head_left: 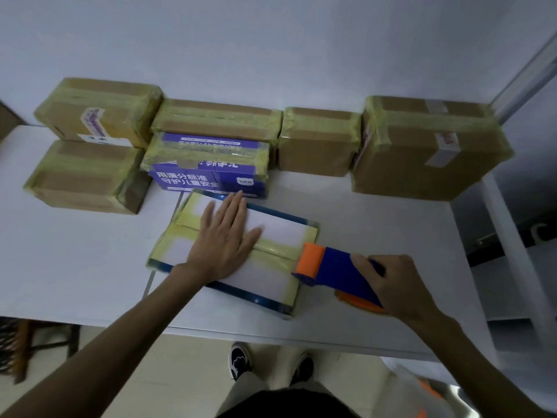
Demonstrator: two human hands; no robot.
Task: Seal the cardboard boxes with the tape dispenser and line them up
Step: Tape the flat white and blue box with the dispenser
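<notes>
Flat white box [280,229], blue-edged and banded with yellow tape, lies near the front edge of the table [376,221]. Left hand [224,236] presses on it, fingers straight. Right hand [398,285] grips the blue-and-orange tape dispenser [337,271] at the box's right end. Purple box [208,176] sits just behind, with brown taped boxes [319,143] lined up beyond.

White table [376,212], pale wall [271,40].
Beige floor [180,363] lies near; a brown-legged frame [22,351] (too blurred to name) stands under the table's left end.
</notes>
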